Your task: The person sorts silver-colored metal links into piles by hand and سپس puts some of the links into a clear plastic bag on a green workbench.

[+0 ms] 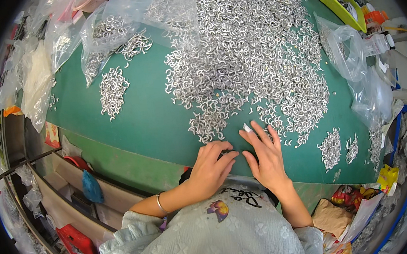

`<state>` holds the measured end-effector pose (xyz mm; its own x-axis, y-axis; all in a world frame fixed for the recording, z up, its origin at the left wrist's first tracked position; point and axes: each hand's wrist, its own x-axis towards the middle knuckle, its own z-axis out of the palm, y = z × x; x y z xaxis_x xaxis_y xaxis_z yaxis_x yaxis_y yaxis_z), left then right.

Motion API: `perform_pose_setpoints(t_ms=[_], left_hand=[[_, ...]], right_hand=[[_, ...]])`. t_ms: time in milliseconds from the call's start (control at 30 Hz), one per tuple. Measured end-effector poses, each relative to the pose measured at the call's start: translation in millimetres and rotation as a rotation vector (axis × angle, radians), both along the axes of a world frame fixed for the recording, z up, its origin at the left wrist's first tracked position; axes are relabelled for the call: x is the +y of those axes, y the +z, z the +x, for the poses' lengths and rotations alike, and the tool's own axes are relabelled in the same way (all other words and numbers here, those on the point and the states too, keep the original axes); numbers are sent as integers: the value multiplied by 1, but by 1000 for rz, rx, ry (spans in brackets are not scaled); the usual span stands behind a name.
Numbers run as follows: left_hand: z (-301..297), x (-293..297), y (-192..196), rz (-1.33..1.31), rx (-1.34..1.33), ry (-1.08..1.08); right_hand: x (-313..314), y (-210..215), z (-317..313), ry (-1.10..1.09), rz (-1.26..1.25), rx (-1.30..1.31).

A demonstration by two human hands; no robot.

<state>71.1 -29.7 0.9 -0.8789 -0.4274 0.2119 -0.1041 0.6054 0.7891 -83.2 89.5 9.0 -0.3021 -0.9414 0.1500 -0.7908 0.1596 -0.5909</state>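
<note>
Silver crescent-shaped pieces (251,60) lie jumbled at upper centre, just beyond your spread right hand (267,162) and curled left hand (209,167), its grip unclear.

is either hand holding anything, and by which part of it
The right hand is open, nothing visibly held. The left hand is curled; whether it holds anything, and where, cannot be told.

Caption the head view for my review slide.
Curled left hand and spread right hand at the edge of a green tabletop, facing a broad heap of small, curved, silvery pieces.
</note>
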Motion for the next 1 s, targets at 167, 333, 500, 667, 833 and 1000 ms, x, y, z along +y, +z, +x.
perform_pose_setpoints(t_ms=[167,333,500,667,833,1000], left_hand=[[3,-3,-4,4,36,38],[0,0,-1,5,21,35],[6,0,-4,49,-5,93],[-1,4,2,6,1,85],[1,8,-1,-35,23,50],[1,7,-1,-6,20,84]], right_hand=[[8,0,-9,-138,-90,-81],[-21,-3,-4,-122,26,96],[11,11,14,91,127,-103],[-7,5,10,-43,79,-41],[-6,3,9,2,-3,-110],[-31,3,2,-13,50,34]])
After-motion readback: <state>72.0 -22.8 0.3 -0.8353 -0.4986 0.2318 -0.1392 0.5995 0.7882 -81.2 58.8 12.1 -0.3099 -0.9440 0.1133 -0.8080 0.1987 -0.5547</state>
